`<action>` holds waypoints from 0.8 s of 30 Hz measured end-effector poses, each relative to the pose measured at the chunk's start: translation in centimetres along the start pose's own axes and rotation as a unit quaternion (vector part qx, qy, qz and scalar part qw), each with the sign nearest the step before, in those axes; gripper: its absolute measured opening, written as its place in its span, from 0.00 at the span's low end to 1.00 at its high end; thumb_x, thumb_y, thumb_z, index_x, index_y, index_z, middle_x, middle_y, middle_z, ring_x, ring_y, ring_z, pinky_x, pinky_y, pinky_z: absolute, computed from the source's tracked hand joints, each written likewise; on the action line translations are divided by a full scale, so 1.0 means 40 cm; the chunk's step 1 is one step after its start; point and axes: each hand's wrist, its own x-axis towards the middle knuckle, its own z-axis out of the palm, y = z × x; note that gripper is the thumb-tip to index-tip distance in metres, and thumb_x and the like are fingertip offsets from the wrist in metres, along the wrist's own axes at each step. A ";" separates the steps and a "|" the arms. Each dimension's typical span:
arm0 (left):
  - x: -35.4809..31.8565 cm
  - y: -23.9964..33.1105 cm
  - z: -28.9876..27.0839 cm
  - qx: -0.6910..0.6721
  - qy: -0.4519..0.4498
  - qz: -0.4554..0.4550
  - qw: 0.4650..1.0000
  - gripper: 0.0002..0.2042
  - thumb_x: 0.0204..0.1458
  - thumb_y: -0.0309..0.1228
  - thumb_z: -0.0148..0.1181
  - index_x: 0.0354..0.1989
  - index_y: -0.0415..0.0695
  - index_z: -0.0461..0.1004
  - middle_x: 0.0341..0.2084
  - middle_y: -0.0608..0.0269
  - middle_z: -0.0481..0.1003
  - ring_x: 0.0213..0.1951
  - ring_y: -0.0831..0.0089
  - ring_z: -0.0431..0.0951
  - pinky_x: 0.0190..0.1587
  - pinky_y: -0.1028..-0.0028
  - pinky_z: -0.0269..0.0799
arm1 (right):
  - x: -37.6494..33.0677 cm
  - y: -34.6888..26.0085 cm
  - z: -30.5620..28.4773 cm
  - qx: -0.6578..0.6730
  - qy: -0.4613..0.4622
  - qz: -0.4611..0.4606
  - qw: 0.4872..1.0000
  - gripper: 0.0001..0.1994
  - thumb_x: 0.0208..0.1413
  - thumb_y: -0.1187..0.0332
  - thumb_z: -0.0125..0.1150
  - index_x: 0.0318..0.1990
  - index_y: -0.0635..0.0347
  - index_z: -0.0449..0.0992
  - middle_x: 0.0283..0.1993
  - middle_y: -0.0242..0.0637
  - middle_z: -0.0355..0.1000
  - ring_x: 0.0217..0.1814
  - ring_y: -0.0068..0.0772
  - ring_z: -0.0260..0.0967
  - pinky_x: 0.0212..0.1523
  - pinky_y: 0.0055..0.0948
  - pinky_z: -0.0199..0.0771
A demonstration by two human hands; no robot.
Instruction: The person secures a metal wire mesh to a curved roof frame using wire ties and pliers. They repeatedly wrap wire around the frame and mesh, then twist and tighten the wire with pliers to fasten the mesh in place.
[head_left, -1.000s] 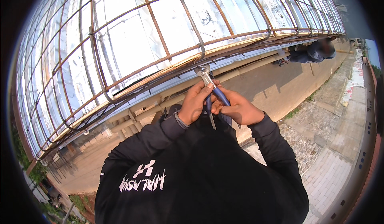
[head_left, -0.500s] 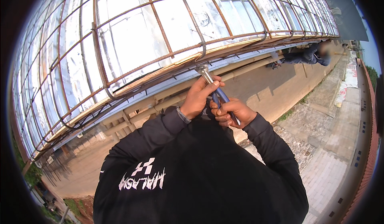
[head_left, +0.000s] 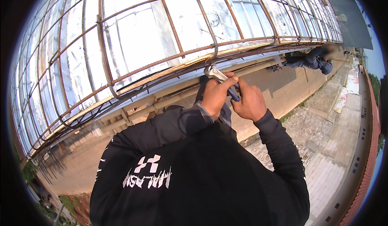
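Note:
A pair of pincers (head_left: pixel 215 73) with a metal head and blue handles is between my hands, just below the edge of the rebar mesh. My left hand (head_left: pixel 215 96) is closed around it near the head, with the thumb along the tool. My right hand (head_left: pixel 250 101) is closed on the blue handles; its fingertips are partly hidden. The head of the pincers points up toward a hooked rebar end (head_left: pixel 215 53) at the mesh edge. Whether the jaws touch any wire or bar cannot be made out.
Rusty rebar mesh (head_left: pixel 119 79) lies over shiny metal sheeting (head_left: pixel 133 40), with bent bar ends along a wooden edge (head_left: pixel 173 66). Bamboo poles (head_left: pixel 169 100) run beneath it. Another person (head_left: pixel 313 60) is farther right, by the same edge. Ground (head_left: pixel 279 86) shows far below.
Both hands have come closer together and shifted slightly right. The pincers are tilted more sideways, and the right hand has moved up along the handles, hiding more of them.

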 end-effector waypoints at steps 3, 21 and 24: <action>0.019 0.029 0.039 -0.065 0.056 -0.035 0.996 0.10 0.56 0.37 0.65 0.38 0.45 0.73 0.28 0.69 0.75 0.32 0.75 0.73 0.41 0.69 0.69 | -0.009 0.005 0.043 -0.018 0.071 0.019 0.997 0.16 0.43 0.69 0.65 0.39 0.62 0.69 0.31 0.48 0.76 0.33 0.57 0.75 0.32 0.51 0.73; 0.005 -0.032 -0.010 -0.001 -0.016 -0.033 0.999 0.09 0.59 0.36 0.62 0.38 0.44 0.76 0.30 0.68 0.76 0.36 0.75 0.76 0.44 0.70 0.71 | -0.026 -0.005 -0.026 0.000 0.040 0.008 0.999 0.13 0.47 0.74 0.62 0.41 0.64 0.69 0.30 0.56 0.73 0.36 0.63 0.72 0.34 0.51 0.71; -0.017 -0.022 -0.022 0.031 -0.086 -0.047 0.995 0.13 0.61 0.38 0.62 0.44 0.42 0.75 0.35 0.65 0.77 0.38 0.75 0.77 0.44 0.71 0.72 | -0.049 -0.028 -0.021 -0.039 0.077 -0.007 0.996 0.10 0.48 0.73 0.61 0.36 0.63 0.68 0.29 0.50 0.71 0.32 0.58 0.73 0.30 0.51 0.71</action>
